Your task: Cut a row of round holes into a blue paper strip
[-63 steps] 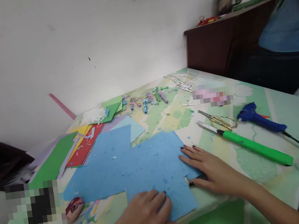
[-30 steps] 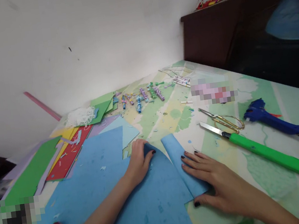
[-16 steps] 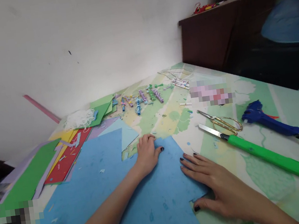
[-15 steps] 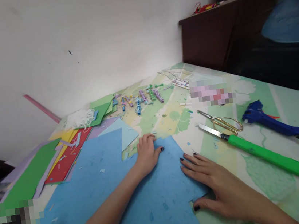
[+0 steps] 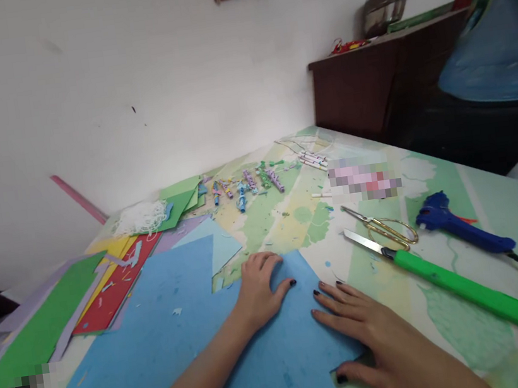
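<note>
Paper sheets (image 5: pixel 168 339) left, knife (image 5: pixel 462 288) right, scissors (image 5: pixel 369 221) behind it, glue gun (image 5: pixel 467 230) farther right

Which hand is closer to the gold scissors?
The right hand. It rests at the right edge of the blue paper, with the gold scissors beyond it, to its right. The left hand is farther left, on the blue paper.

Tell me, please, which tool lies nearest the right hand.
The green-handled knife; the scissors and the glue gun both lie beyond it, farther from the right hand.

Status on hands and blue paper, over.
Left hand on blue paper near far edge. Right hand spread at right edge. Green-handled cutter, blade exposed, clear of paper, to the right.
</note>
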A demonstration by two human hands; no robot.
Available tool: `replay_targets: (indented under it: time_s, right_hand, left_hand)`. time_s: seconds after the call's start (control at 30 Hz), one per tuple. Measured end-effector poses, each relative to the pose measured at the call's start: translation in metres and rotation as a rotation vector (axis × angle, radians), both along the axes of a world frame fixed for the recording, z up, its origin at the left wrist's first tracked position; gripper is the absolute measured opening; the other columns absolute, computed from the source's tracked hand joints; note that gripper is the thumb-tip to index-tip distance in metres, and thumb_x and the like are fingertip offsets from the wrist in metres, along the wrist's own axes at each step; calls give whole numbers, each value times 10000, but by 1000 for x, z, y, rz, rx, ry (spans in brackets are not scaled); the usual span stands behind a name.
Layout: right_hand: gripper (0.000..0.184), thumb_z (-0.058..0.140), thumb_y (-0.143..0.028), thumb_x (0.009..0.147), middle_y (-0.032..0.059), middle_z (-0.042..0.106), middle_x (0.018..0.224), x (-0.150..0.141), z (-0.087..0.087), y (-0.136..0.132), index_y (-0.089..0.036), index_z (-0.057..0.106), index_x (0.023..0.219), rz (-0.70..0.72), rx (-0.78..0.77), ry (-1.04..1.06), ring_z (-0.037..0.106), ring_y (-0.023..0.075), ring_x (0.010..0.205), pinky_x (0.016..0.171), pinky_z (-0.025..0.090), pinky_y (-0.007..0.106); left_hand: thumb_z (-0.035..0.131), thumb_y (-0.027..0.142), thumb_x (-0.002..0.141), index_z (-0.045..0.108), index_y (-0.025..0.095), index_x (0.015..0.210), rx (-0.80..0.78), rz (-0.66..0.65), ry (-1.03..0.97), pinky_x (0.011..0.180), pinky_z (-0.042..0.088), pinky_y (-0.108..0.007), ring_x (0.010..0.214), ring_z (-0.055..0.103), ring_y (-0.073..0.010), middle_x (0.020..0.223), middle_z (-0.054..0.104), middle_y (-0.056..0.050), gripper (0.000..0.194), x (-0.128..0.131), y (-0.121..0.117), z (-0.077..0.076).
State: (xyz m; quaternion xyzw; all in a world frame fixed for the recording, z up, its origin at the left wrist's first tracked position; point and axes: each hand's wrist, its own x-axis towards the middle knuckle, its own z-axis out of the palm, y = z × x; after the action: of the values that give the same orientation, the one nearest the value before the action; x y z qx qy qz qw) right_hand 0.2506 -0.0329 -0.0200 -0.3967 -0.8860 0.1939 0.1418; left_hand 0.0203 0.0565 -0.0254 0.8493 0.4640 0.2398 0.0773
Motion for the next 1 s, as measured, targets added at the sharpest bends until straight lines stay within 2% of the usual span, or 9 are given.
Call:
replay_targets:
  time_s: [0.13,0.23,0.4,0.5,0.73,0.87,1.0]
  right_hand:
    - [644,450,-556,852,102,476,1349,-1,2,0,-170,410,1367,31,0,9,343,252,1312,1109,240,504]
    - [588,459,-520,863,122,543,1282,-3,4,-1,-145,482,1316,51,26,11,388,258,1284,1096,263,511]
    - [486,516,-446,856,139,602,1208,-5,3,-3,-122,583,1212,70,93,66,447,277,1238,1058,339,502]
    - [462,544,-413,848,145,618,1182,-6,1,-4,-123,585,1205,63,130,110,473,272,1217,1043,370,482]
    - [339,583,-370,832,126,652,1130,-6,5,-6,-157,648,1089,39,175,176,532,244,1161,1037,395,425]
    - [285,574,-331,844,113,675,1089,-8,4,-10,-155,658,1052,32,241,166,557,227,1135,1021,423,393]
    - [204,593,-255,833,95,715,974,-13,-8,-23,-134,676,976,-63,347,234,605,230,1068,964,485,392]
  left_hand:
    - [655,339,755,557,215,1047,0,-19,-20,941,346,-456,1050,487,-251,1092,571,-74,333,-2,0,0]
    - [658,334,751,568,220,1047,-5,-31,-19,941,346,-462,1033,491,-248,1093,574,-70,330,-2,0,1]
    - [665,337,750,588,218,1039,-16,-47,-6,920,366,-438,1025,489,-239,1103,579,-63,322,-2,0,4]
    - [661,351,755,604,227,1029,-21,-50,16,907,377,-432,1022,488,-237,1108,580,-57,306,-2,1,4]
    - [613,368,791,643,246,990,-22,-55,130,888,395,-448,1027,482,-256,1118,587,-53,235,0,-2,12]
    - [570,363,814,627,231,1042,-9,-52,197,906,382,-466,1073,466,-278,1149,577,-79,271,2,-8,16]
    - [528,464,817,577,217,1137,-10,-61,247,952,346,-491,1150,431,-307,1230,535,-111,407,2,-15,14]
